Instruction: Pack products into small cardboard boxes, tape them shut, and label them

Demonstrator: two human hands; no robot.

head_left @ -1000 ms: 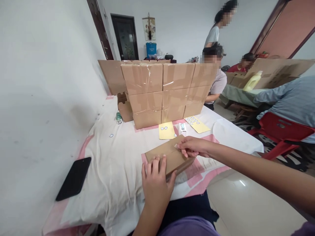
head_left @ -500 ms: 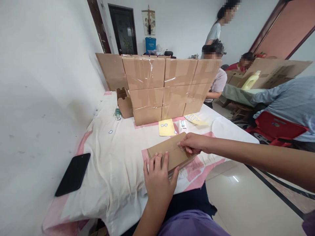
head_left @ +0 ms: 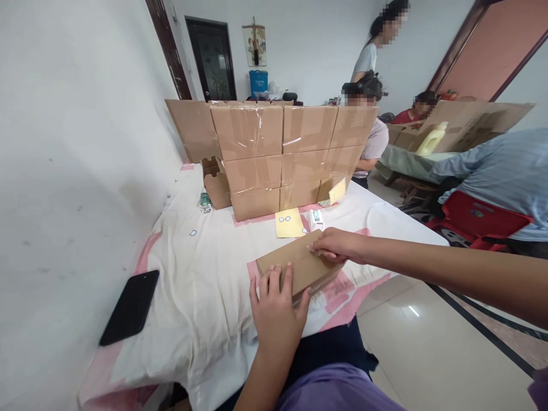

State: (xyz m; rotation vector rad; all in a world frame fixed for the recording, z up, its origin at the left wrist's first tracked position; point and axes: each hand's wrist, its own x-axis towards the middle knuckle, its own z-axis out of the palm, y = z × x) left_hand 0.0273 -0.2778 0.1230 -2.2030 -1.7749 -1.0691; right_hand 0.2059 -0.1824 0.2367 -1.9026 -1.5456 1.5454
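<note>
A small closed cardboard box (head_left: 295, 279) lies at an angle on the cloth-covered table in front of me. My left hand (head_left: 278, 302) rests on its near left part, fingers spread over the top and thumb along the front side. Over the right part of the lid, my right hand (head_left: 334, 244) is closed in a pinch. A shiny, clear bit of tape (head_left: 311, 248) shows at its fingertips, against the box top. Just behind the box are a yellow sheet (head_left: 289, 222) with small stickers and a white object (head_left: 317, 218) with a small greenish panel.
Taped cardboard boxes (head_left: 252, 171) form a wall across the table's back. An open carton (head_left: 217, 188) stands at its left, by a small green packet (head_left: 205, 201). A black phone (head_left: 131, 308) lies left. Another yellow sheet (head_left: 337, 192) leans near the wall. People sit and stand beyond.
The yellow sheet at the back right has gone from lying flat to standing partly upright. My hands and the box stay almost in place; the view has shifted slightly.
</note>
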